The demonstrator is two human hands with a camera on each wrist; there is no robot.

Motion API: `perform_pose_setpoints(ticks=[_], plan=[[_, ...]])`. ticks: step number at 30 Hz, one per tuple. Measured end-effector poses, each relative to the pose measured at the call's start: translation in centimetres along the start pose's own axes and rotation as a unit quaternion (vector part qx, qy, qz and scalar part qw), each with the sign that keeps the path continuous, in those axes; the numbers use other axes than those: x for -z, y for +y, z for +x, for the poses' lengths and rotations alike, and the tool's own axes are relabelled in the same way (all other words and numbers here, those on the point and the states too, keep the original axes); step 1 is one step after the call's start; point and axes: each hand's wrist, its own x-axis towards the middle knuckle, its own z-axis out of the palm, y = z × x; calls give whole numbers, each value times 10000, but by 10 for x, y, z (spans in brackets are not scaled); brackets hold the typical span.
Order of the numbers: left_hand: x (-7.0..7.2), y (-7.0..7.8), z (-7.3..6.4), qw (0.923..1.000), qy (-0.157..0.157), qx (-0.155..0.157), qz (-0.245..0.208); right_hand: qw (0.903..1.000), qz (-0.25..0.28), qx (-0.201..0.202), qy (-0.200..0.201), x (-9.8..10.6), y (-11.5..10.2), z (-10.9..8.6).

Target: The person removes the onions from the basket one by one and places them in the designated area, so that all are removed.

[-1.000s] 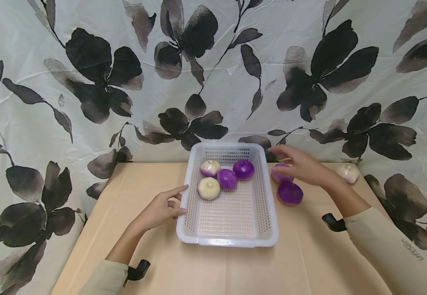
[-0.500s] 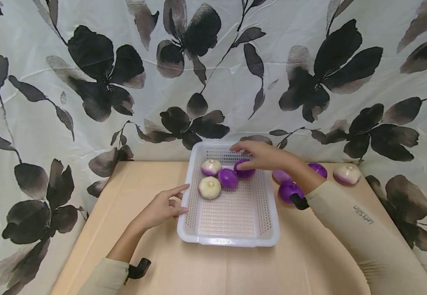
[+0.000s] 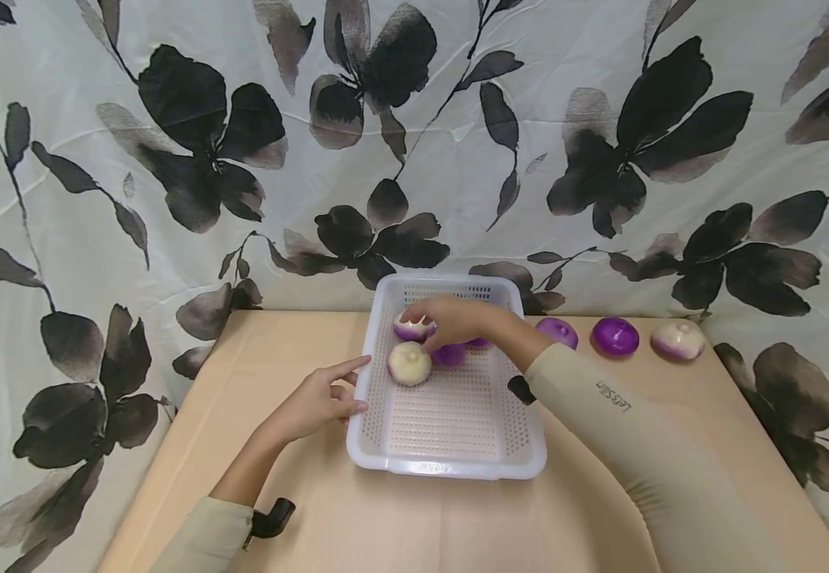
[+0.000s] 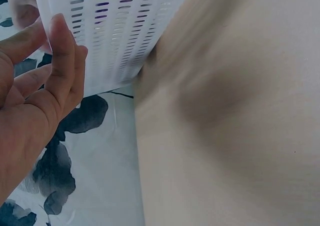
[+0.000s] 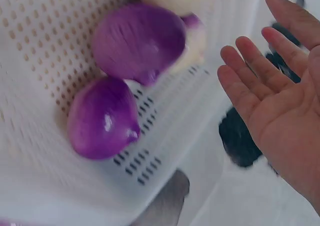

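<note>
A white perforated plastic basket (image 3: 450,469) stands on the table with several onions at its far end. My left hand (image 3: 317,402) holds its left rim, thumb and index finger at the edge and other fingers bent against the outer wall (image 4: 120,36). My right hand (image 3: 450,318) hovers over the basket, overlapping a white-and-purple onion (image 3: 406,328). In the right wrist view its fingers are spread with nothing between them. Near it sit a whitish onion (image 3: 410,364) and a purple onion (image 3: 449,355); another purple onion (image 5: 105,118) is mostly hidden by the hand in the head view.
Right of the basket, a purple onion (image 3: 556,332), a darker purple onion (image 3: 615,337) and a white-and-purple onion (image 3: 678,341) lie along the table's back edge. The right sleeve (image 3: 622,430) covers the area before them. A floral cloth (image 3: 414,159) hangs behind the table (image 3: 300,509).
My right hand has moved left, from above the onions on the table to over the basket's far-left onions. The left hand stays at the rim, and the onions in the basket keep their places.
</note>
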Motion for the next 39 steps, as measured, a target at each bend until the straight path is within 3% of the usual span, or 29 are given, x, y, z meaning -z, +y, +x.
perform_pose_setpoints(ticks=[5, 19, 26, 39], plan=[[-2, 1, 0, 10000, -36, 1, -13, 9994, -179, -221, -209, -18, -4, 11], [-3, 1, -1, 10000, -25, 38, 15, 9964, -695, -476, -89, -47, -6, 31], [-2, 0, -3, 10000, 40, 49, -6, 9931, -1089, -444, -40, -57, -5, 39], [0, 2, -1, 10000, 5, 13, 29, 9925, -1200, -199, 85, -64, -4, 38]])
